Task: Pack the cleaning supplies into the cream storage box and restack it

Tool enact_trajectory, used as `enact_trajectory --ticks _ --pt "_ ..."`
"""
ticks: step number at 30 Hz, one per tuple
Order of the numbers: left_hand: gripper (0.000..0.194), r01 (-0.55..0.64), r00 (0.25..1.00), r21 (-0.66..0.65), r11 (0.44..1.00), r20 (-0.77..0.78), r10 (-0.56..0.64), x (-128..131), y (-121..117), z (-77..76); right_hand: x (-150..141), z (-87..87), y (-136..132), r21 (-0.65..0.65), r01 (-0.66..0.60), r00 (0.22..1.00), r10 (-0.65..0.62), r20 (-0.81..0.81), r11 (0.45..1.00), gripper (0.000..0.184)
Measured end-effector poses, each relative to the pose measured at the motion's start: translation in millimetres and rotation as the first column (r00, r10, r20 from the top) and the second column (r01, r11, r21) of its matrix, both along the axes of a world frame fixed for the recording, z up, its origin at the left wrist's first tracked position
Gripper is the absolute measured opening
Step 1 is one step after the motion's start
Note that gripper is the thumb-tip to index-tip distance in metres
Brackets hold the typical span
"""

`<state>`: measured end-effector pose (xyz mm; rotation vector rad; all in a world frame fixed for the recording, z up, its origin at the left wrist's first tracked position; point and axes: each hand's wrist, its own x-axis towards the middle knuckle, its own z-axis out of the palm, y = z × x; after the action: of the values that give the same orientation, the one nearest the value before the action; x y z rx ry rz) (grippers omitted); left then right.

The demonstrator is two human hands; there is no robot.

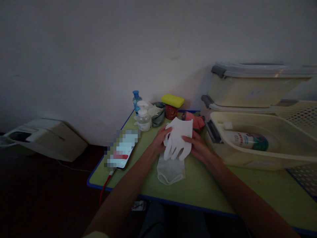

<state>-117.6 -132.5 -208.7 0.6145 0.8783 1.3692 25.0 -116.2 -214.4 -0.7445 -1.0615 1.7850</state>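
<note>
A white glove [178, 137] is held up over the table, its fingers hanging downward. My left hand [160, 138] grips its left edge, and my right hand [197, 145] pinches the right edge with the thumb on the near face. Below the glove fingers, a thinner, see-through whitish piece with an open hem [170, 172] extends toward me. Whether it is joined to the glove or lies separately on the table, I cannot tell. Most fingertips are hidden behind the white material.
On the green table [146, 178] are a phone [123, 148] with a red cable, a pump bottle [144, 120], a blue bottle [136, 100], a yellow sponge [172, 100] on a red basket [171, 113], and pink cloth [194, 121]. An open bin [247, 158] holding a bottle [247, 140] stands right.
</note>
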Motion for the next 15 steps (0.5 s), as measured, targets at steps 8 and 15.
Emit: enact_trajectory --ticks 8,15 --pt "0.035 0.022 0.931 -0.12 0.993 0.363 0.024 -10.9 -2.9 2.6 4.7 3.5 1.3 0.017 -0.032 0.995 0.033 -0.095 0.999 0.047" --pt "0.042 0.037 0.921 -0.121 0.992 0.39 0.013 -11.4 -3.5 3.2 6.4 3.1 0.7 0.029 -0.036 0.994 0.039 -0.101 0.999 0.045"
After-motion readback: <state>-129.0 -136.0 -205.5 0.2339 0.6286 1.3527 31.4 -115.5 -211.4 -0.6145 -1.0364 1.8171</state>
